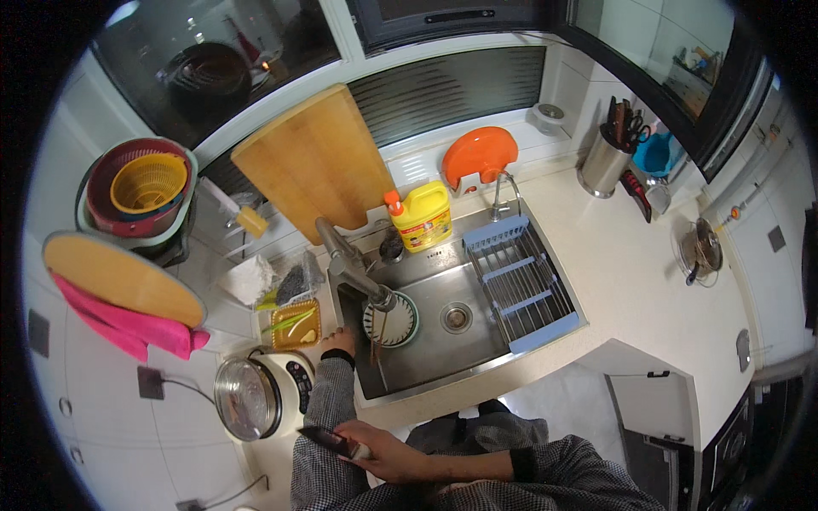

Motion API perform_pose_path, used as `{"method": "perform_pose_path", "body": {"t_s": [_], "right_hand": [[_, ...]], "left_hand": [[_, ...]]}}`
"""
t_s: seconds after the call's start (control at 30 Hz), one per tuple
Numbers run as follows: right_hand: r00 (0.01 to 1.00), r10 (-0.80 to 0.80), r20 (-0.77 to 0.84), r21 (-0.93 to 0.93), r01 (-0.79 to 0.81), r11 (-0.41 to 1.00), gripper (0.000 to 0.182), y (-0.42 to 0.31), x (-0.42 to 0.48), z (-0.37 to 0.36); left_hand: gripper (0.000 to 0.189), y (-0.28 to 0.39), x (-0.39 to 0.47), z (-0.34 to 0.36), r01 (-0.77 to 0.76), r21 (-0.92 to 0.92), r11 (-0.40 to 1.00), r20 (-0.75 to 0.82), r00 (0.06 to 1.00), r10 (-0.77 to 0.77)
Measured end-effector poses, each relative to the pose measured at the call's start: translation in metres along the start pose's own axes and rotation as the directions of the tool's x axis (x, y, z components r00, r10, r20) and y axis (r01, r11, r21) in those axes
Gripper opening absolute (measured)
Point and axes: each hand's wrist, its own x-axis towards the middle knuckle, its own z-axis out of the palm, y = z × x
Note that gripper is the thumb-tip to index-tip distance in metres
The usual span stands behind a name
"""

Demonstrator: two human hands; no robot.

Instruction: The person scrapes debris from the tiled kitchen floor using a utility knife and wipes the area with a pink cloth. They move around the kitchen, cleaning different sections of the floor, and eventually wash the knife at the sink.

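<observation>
My left hand [339, 342] rests on the counter at the left rim of the steel sink [441, 367], beside a golden tray [296, 343] with green and pale vegetable pieces; whether its fingers hold anything I cannot tell. Lower down, close to my body, my right hand [383, 453] is closed around a dark, flat object [323, 439], whose kind I cannot make out. Inside the sink, under the grey faucet [361, 278], lie a patterned bowl [404, 319] and a pair of wooden chopsticks [381, 335].
A blue-ended drying rack [543, 335] spans the sink's right side. Behind stand a yellow detergent bottle [425, 214] and a wooden cutting board [319, 160]. An electric cooker [291, 389] is at left, a knife holder [602, 167] at back right, a glass pot [703, 252] far right.
</observation>
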Motion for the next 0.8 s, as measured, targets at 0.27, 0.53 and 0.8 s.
{"method": "perform_pose_path", "body": {"t_s": [0.27, 0.53, 0.8], "right_hand": [[0.95, -0.134, -0.283, -0.15, 0.094, 0.984, 0.026, 0.018, 0.042, 0.004], [0.967, 0.242, 0.085, 0.397, -0.255, 0.882, 0.036, 0.011, 0.039, 0.004], [0.987, -0.003, 0.16, 0.486, -0.076, 0.871, 0.04, 0.029, 0.01, 0.024]], "left_hand": [[0.026, 0.017, 0.051, 0.002, -0.304, 0.294, 0.906, -0.17, 0.916, 0.363], [0.018, -0.005, 0.082, 0.005, -0.205, 0.101, 0.973, -0.212, 0.952, 0.223], [0.022, -0.048, 0.098, -0.009, 0.12, -0.313, 0.942, -0.2, 0.961, -0.189]]}}
